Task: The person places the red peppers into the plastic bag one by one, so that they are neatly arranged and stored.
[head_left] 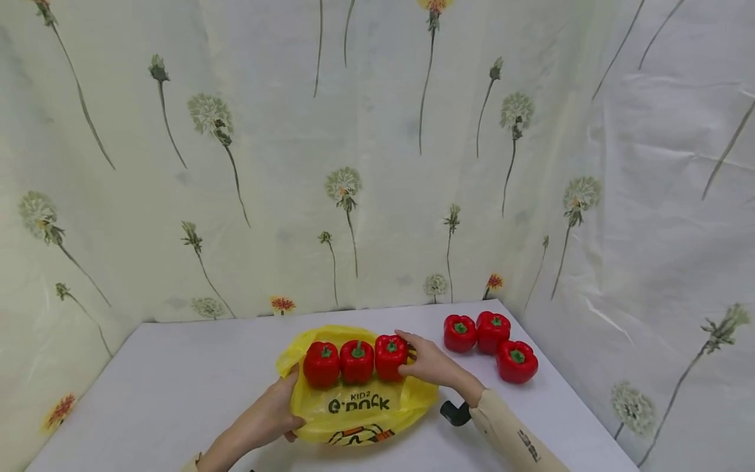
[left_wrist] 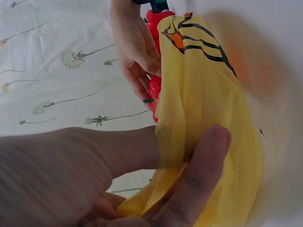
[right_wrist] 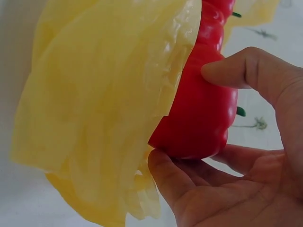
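A yellow plastic bag [head_left: 354,426] with printed letters lies spread near the table's front. Three red bell peppers sit in a row at its opening: a left pepper [head_left: 321,366], a middle pepper [head_left: 357,362] and a right pepper [head_left: 389,359]. My left hand [head_left: 272,408] grips the bag at its left side; the left wrist view shows fingers and thumb on either side of the yellow film [left_wrist: 208,99]. With thumb and fingers around it, my right hand [head_left: 435,364] holds the right pepper, seen close as a red pepper [right_wrist: 203,109] partly covered by the bag.
Three more red peppers stand at the back right of the white table [head_left: 194,367]: a left one [head_left: 460,333], a rear one [head_left: 492,332] and a front one [head_left: 516,362]. A dark object [head_left: 455,413] shows under the right forearm. Flower-printed cloth [head_left: 283,164] hangs behind.
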Demonstrator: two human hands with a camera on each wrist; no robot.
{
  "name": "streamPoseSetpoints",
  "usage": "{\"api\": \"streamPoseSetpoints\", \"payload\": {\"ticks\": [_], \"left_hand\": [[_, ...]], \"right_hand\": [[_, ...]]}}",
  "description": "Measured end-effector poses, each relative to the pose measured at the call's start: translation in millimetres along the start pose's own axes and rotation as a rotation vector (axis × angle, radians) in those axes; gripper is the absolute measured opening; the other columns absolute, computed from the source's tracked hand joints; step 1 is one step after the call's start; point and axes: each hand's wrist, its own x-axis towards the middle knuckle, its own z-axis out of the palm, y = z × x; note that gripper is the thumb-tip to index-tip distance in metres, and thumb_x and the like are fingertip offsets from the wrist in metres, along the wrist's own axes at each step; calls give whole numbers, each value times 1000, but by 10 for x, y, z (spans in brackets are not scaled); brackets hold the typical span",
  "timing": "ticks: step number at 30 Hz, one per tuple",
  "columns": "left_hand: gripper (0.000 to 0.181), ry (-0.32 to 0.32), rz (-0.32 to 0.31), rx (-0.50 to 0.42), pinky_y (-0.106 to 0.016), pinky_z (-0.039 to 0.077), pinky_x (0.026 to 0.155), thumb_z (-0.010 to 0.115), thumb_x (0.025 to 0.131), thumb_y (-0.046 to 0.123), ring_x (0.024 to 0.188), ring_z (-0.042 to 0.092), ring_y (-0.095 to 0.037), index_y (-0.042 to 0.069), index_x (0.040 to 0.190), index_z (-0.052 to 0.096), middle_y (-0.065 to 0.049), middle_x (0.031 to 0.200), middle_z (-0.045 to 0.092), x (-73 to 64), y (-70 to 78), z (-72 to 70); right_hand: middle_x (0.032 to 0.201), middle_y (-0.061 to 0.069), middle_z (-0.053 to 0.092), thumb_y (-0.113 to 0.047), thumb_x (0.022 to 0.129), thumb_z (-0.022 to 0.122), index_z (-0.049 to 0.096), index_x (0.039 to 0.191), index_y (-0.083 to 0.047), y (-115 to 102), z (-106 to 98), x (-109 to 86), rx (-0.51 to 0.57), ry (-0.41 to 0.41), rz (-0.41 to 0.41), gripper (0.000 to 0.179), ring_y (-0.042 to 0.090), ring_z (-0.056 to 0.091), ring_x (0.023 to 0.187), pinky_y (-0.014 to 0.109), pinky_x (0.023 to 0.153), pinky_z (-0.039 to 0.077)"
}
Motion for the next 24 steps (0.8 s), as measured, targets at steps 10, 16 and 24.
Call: {"api": "streamPoseSetpoints", "payload": {"ticks": [10, 16, 24], "left_hand": [[102, -13, 12, -8, -37, 55, 46, 69, 69, -17, 69, 62, -22, 4, 153, 16, -32, 121, 53, 12, 6, 15], [102, -12, -1, -1, -37, 55, 46, 71, 69, -16, 69, 61, -21, 5, 153, 16, -31, 121, 53, 25, 2, 31], [102, 1, -46, 21, -36, 56, 46, 73, 69, -15, 66, 62, -20, 4, 153, 17, -32, 124, 52, 42, 16, 36]], "right_hand": [[148, 15, 44, -15, 81, 71, 32, 150, -6, 15, 33, -26, -2, 8, -57, 80, 31, 47, 131, 49, 106, 44], [152, 13, 40, -13, 81, 71, 28, 152, -9, 51, 51, -34, -4, 7, -72, 84, 30, 44, 134, 48, 106, 43], [153, 15, 37, -7, 81, 70, 29, 151, -12, -25, -11, -93, 69, 22, -89, 82, 36, 43, 135, 47, 101, 47]]}}
